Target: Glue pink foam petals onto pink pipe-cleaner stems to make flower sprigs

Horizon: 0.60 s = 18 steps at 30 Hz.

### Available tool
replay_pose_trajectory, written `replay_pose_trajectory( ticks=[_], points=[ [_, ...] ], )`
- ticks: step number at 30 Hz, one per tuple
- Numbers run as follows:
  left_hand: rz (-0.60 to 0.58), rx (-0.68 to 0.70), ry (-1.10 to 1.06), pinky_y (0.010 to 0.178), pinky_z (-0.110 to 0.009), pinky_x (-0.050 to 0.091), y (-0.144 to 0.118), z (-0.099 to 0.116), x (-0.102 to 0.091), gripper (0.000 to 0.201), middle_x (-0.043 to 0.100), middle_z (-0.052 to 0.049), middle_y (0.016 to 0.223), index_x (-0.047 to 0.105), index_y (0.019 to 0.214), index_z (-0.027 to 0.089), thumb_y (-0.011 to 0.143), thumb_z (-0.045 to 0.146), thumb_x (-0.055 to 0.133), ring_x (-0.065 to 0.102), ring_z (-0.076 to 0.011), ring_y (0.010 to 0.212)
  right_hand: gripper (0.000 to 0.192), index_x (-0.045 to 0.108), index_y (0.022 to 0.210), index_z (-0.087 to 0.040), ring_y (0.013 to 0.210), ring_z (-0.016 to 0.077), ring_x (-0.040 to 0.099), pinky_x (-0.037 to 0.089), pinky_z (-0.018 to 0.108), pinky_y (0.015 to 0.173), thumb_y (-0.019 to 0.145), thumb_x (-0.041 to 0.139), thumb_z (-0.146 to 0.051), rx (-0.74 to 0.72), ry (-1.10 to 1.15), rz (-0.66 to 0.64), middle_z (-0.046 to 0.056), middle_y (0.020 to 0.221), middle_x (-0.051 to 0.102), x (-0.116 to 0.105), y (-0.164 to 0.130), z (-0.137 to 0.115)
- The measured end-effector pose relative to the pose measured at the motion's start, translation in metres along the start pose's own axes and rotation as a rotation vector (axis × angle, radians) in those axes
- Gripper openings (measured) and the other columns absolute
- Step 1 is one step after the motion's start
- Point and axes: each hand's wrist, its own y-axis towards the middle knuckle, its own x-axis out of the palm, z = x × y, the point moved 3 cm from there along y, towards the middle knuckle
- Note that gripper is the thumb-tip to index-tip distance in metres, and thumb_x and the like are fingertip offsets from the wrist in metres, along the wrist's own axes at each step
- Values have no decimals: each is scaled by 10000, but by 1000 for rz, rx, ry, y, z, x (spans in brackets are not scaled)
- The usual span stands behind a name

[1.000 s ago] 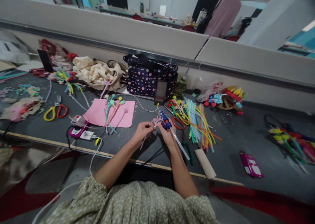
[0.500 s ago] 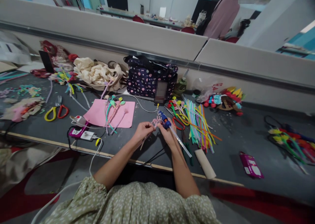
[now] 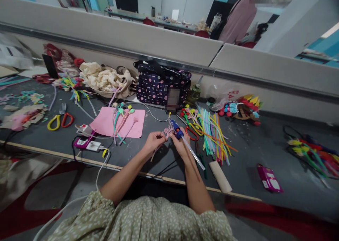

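My left hand [image 3: 153, 142] pinches a small pink pipe-cleaner flower [image 3: 167, 130] by its stem, just above the dark grey table [image 3: 246, 152]. My right hand [image 3: 181, 144] grips a blue glue gun [image 3: 177, 128] with a clear glue stick [image 3: 194, 154] poking out behind it toward me. The gun's nozzle points at the flower, close to or touching it. Both hands work side by side near the table's front edge.
Coloured pipe cleaners [image 3: 212, 128] and red scissors [image 3: 191, 133] lie right of my hands, a cardboard tube [image 3: 219, 176] nearer me. A pink sheet [image 3: 106, 122] with finished flowers, a power strip [image 3: 86, 144] and scissors [image 3: 59, 121] sit left. A dotted bag [image 3: 161, 84] stands behind. A person stands beyond the partition.
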Motion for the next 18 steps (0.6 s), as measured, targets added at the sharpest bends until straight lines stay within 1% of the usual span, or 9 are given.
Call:
replay_pose_trajectory(
  ticks=[4, 10, 14, 18],
  points=[
    [3, -6, 3, 499, -212, 332, -1, 1, 0, 113, 579, 0, 527, 658, 604, 133, 576, 243, 666, 439, -87, 477, 179, 590, 886, -243, 704, 208, 630, 454, 273, 627, 805, 579, -402, -14, -5, 1, 1, 725, 656, 1, 0, 1],
    [13, -19, -3, 495, -210, 327, -2, 0, 0, 124, 579, -2, 528, 660, 598, 136, 578, 256, 680, 443, -87, 479, 175, 591, 871, -246, 678, 203, 618, 439, 267, 608, 796, 594, -405, -6, -26, 7, -3, 708, 647, 4, 0, 4],
    [9, -31, -3, 491, -211, 322, -2, -1, 1, 146, 574, 1, 525, 656, 597, 130, 565, 266, 701, 439, -83, 467, 170, 592, 879, -245, 702, 208, 628, 443, 272, 622, 799, 590, -395, -19, -44, -20, 4, 732, 660, 4, 1, 6],
    [-3, -27, -1, 488, -210, 312, -1, -3, 0, 137, 578, 0, 524, 667, 610, 127, 577, 258, 689, 433, -83, 466, 171, 592, 883, -246, 717, 208, 631, 444, 273, 629, 802, 590, -397, -16, -16, -24, 6, 754, 677, 3, 2, 10]
  ],
)
